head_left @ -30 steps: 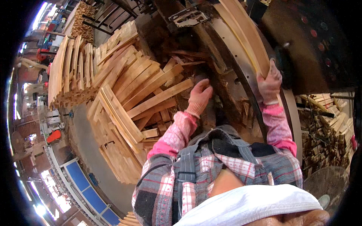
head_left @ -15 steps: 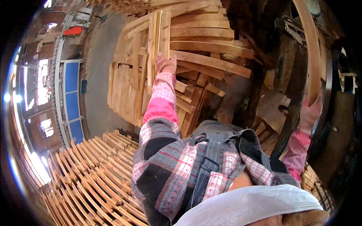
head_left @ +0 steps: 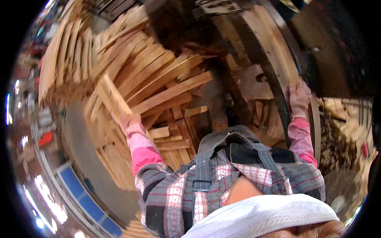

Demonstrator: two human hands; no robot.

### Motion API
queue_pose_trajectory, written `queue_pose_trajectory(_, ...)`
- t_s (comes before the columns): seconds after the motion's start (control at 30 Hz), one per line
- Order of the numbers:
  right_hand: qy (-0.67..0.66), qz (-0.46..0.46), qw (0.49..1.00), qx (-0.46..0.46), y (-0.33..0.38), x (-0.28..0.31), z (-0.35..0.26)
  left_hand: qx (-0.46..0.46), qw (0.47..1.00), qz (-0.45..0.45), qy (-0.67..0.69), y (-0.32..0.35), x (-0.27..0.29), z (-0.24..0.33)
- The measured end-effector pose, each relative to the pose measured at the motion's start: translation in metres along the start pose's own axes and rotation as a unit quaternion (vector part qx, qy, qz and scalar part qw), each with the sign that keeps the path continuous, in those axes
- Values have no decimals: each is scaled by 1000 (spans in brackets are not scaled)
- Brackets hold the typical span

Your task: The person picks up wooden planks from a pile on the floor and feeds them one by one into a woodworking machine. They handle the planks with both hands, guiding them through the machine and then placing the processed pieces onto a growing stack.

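On the left, my left hand (head_left: 131, 121) grips the near end of a short pale wooden board (head_left: 111, 95), which slants up and away over the stacked timber. My right hand (head_left: 299, 97) is closed about the near end of a long wooden plank (head_left: 279, 45). That plank runs away from me along a dark metal rail (head_left: 316, 127). Both hands wear pinkish coverings that hide the finger detail, and the right one is a little blurred. Between my arms spreads a loose pile of boards (head_left: 170, 93), fanned out at different angles.
More planks (head_left: 67, 51) stand stacked at the far left. A wooden block with a notch (head_left: 254, 81) lies beside the rail, amid dark scraps. Blue panels (head_left: 81, 194) edge the grey floor (head_left: 81, 137) at lower left. Further timber (head_left: 337, 111) sits beyond the rail at right.
The whole view has swung round, so the pile now sits further left and the rail nearer the middle. Both hands remain at their boards; the left-hand board now slants away from the pile.
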State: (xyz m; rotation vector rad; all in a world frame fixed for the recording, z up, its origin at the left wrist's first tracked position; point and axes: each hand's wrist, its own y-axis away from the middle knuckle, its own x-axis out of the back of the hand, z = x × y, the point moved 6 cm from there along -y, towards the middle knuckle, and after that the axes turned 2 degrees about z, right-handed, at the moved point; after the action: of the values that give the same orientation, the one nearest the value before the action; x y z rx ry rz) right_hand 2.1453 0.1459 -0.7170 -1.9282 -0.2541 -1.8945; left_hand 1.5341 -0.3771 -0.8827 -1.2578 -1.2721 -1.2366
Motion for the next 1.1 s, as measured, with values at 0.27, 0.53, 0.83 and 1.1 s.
queue_pose_trajectory(0.27,102,28,992,-69,-173,-9,-49,130,588,-245,760,114,50,57)
queue_pose_trajectory(0.53,-373,-130,894,212,-66,21,-244,70,431,-352,828,204,77,200)
queue_pose_trajectory(0.83,-328,-49,937,106,35,49,-158,-259,378,-524,718,324,155,392)
queue_pose_trajectory(1.1,-53,101,992,-45,32,18,-4,-235,614,-522,544,344,107,374)
